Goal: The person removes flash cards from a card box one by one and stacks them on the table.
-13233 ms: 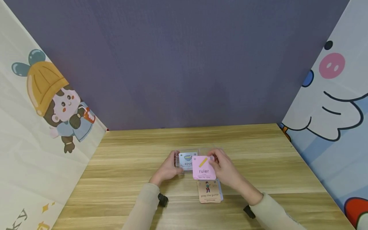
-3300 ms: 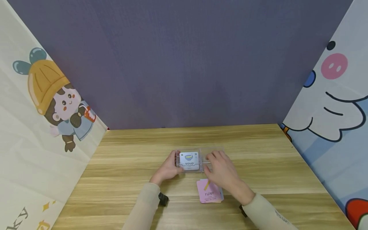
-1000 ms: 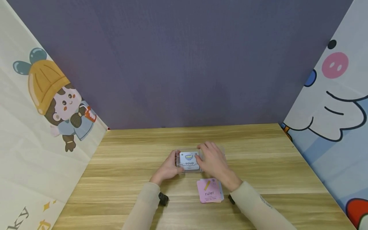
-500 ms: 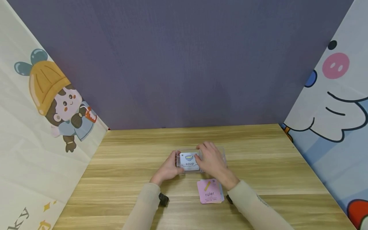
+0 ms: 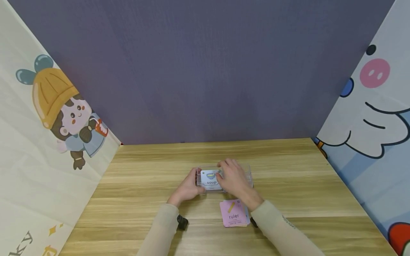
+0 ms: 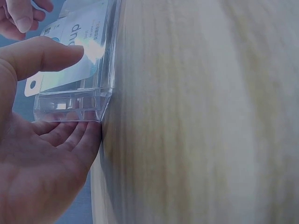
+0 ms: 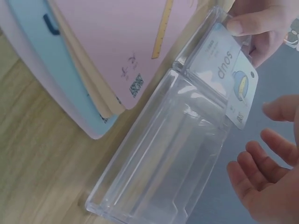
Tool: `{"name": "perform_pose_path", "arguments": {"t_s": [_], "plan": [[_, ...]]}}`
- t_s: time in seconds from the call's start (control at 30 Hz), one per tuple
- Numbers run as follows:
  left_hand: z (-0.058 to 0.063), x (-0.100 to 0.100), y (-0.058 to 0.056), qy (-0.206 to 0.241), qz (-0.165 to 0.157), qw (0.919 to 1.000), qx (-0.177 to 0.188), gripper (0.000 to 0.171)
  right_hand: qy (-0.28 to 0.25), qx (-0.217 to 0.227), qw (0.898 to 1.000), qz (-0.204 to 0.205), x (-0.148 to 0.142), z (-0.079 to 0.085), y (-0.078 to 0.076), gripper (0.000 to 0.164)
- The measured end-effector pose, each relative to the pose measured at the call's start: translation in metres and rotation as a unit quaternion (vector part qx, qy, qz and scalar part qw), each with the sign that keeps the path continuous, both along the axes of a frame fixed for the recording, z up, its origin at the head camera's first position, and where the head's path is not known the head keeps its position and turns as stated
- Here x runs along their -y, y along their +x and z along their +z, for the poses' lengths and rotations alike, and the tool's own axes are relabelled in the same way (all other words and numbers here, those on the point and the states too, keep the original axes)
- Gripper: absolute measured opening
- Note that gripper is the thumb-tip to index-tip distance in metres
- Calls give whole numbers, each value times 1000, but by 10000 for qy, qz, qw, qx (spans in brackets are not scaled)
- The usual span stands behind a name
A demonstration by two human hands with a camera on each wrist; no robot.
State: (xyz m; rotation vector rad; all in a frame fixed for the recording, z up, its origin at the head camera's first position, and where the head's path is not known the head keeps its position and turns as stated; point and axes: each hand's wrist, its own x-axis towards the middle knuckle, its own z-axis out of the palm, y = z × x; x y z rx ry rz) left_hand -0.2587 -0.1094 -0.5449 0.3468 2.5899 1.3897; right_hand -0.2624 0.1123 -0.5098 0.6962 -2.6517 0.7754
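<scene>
A clear plastic card box (image 7: 149, 158) lies unfolded on the table, its two halves side by side. In the left half sits a white card (image 7: 219, 60) printed "soup" with a bowl. My left hand (image 5: 188, 185) grips that half's outer end, thumb over the card side and fingers (image 6: 77, 135) at the box's end. My right hand (image 5: 235, 181) hovers over the middle of the box; its thumb and fingers (image 7: 257, 163) are spread apart near the soup card's edge, holding nothing. Nearer the person, a pink "ruler" card (image 5: 233, 213) tops a small stack.
Under the pink card, blue and tan cards (image 7: 88, 79) stick out in the right wrist view. Everything rests on a wood-grain table (image 5: 144, 170). A dark panel (image 5: 205, 71) stands behind it, with cartoon-printed sheets (image 5: 29, 142) at both sides.
The ruler card, earlier in my right hand, now lies on the stack. My right hand has since moved left from the box's right half to the soup card. My left hand has stayed put.
</scene>
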Motion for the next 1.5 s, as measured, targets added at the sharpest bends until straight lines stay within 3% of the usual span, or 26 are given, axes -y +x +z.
{"name": "perform_pose_path", "arguments": {"t_s": [1.0, 1.5], "plan": [[-1, 1, 0, -63, -4, 10000, 16, 79, 291, 137, 9994, -87, 9, -15, -4, 31], [-2, 1, 0, -19, 26, 10000, 81, 81, 112, 65, 9999, -7, 9, -17, -4, 27]]}}
